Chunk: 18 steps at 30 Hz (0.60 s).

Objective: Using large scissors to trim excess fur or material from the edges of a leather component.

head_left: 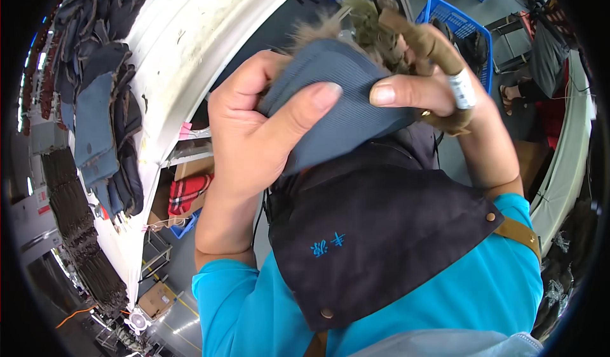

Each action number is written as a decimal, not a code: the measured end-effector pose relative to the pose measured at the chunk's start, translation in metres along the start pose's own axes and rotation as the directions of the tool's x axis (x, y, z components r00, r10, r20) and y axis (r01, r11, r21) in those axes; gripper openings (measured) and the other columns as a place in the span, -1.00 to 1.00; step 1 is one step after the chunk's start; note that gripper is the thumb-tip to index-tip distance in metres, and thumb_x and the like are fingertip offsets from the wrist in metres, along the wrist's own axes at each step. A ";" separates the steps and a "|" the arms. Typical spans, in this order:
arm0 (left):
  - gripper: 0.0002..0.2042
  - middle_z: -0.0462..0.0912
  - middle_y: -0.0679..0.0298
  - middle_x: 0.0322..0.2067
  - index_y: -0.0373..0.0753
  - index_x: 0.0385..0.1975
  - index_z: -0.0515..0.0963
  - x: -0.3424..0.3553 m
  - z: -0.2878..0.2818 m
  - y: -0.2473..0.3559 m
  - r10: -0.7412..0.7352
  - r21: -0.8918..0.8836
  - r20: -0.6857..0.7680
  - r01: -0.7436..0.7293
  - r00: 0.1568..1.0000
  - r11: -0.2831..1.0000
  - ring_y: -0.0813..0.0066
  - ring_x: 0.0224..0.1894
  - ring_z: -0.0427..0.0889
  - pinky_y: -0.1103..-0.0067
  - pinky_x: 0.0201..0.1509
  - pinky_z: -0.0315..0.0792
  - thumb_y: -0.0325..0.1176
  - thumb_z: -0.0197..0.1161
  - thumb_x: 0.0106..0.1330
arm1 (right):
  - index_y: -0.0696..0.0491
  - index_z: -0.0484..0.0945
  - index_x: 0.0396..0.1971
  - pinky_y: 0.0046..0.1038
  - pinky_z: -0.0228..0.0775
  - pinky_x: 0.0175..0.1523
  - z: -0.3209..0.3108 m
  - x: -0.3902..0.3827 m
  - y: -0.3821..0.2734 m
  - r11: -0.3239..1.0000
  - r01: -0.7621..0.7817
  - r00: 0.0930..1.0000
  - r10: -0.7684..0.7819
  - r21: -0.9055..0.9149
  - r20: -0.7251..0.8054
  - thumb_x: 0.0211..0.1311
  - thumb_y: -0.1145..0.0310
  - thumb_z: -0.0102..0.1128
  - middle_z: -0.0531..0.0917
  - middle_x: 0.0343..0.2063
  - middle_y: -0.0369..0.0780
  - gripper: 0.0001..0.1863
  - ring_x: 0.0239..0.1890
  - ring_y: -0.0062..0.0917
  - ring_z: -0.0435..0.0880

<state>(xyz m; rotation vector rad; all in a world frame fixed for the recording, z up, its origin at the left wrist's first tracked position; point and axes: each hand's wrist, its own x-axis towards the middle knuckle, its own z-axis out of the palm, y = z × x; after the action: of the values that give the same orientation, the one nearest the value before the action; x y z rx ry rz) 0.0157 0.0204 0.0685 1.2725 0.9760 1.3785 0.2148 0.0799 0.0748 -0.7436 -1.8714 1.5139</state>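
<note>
My left hand point(264, 125) grips a dark grey ribbed fabric piece point(324, 131), thumb on its face and fingers behind its left edge. Brown fur point(308, 36) shows along the piece's upper edge. My right hand point(422, 93) holds the right side of the same piece, with its thumb on the face. A camouflage patterned part point(375, 30) and a long tan band point(419, 36) with a pale label hang at the top and right of the piece, against my right hand; how they join it is unclear. My right fingers are mostly hidden.
A white worktable point(165, 39) at left carries piles of dark grey pieces point(101, 115). Below are a red plaid cloth point(187, 192) and a cardboard box point(155, 300). A blue basket point(476, 46) stands upper right; another person's foot point(508, 96) shows beside it.
</note>
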 end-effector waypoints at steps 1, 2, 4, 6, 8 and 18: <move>-0.84 0.48 0.43 -0.56 -0.30 -0.51 0.47 -0.005 0.001 -0.003 -0.007 0.000 -0.004 0.007 1.000 1.000 0.78 -0.50 0.37 0.76 -0.41 0.30 -0.39 0.32 0.09 | 0.18 0.47 -0.18 -0.61 0.28 -0.39 -0.002 0.004 -0.013 0.995 0.044 0.999 -0.041 -0.088 0.031 -0.06 0.21 0.35 0.49 -0.56 -0.36 -0.52 -0.49 -0.71 0.42; -0.84 0.49 0.41 -0.53 -0.29 -0.51 0.46 -0.011 0.006 -0.007 -0.060 -0.119 -0.059 0.052 0.996 0.991 0.78 -0.48 0.38 0.76 -0.39 0.30 -0.40 0.31 0.09 | 0.16 0.33 0.08 -0.51 0.23 -0.07 -0.003 0.005 -0.027 0.962 -0.210 0.975 0.220 -0.177 0.038 -0.27 0.34 0.43 0.44 -0.25 -0.27 -0.23 -0.19 -0.55 0.39; -0.84 0.50 0.41 -0.47 -0.29 -0.46 0.45 -0.021 0.009 -0.019 -0.116 -0.226 -0.104 0.090 0.988 0.970 0.77 -0.43 0.38 0.76 -0.34 0.30 -0.40 0.30 0.10 | 0.16 0.36 0.05 -0.56 0.26 -0.22 0.000 0.005 -0.015 0.987 -0.123 0.986 0.133 -0.098 0.101 -0.15 0.24 0.36 0.49 -0.38 -0.28 -0.31 -0.32 -0.61 0.42; -0.84 0.49 0.42 -0.49 -0.29 -0.47 0.46 -0.027 0.003 -0.028 -0.159 -0.085 -0.029 0.156 0.987 0.984 0.76 -0.44 0.37 0.75 -0.37 0.29 -0.40 0.31 0.09 | 0.16 0.35 0.06 -0.60 0.31 -0.33 0.005 0.001 0.010 0.990 -0.141 0.964 0.132 0.023 0.231 0.02 0.16 0.24 0.54 -0.48 -0.30 -0.39 -0.44 -0.67 0.45; -0.82 0.44 0.38 -0.57 -0.32 -0.52 0.47 -0.032 -0.017 -0.040 -0.193 0.241 0.162 0.151 0.968 0.959 0.70 -0.51 0.36 0.69 -0.47 0.24 -0.39 0.34 0.04 | 0.15 0.34 0.06 -0.63 0.29 -0.29 0.009 -0.008 0.035 0.929 -0.361 0.888 0.315 0.083 0.335 0.06 0.22 0.19 0.52 -0.45 -0.33 -0.44 -0.38 -0.70 0.43; -0.78 0.44 0.29 -0.59 -0.38 -0.44 0.46 -0.016 -0.023 -0.022 -0.336 0.590 0.345 0.076 0.877 0.804 0.61 -0.55 0.35 0.67 -0.47 0.24 -0.40 0.31 0.00 | 0.13 0.35 0.03 -0.61 0.23 -0.42 0.038 -0.030 0.074 0.911 -0.369 0.920 0.328 0.186 0.215 0.06 0.21 0.20 0.48 -0.59 -0.33 -0.46 -0.52 -0.72 0.38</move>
<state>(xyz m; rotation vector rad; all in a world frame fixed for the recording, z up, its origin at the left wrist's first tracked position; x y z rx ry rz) -0.0046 0.0103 0.0409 1.7510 1.2024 0.5813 0.2098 0.0473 -0.0075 -0.8965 -1.7152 2.0419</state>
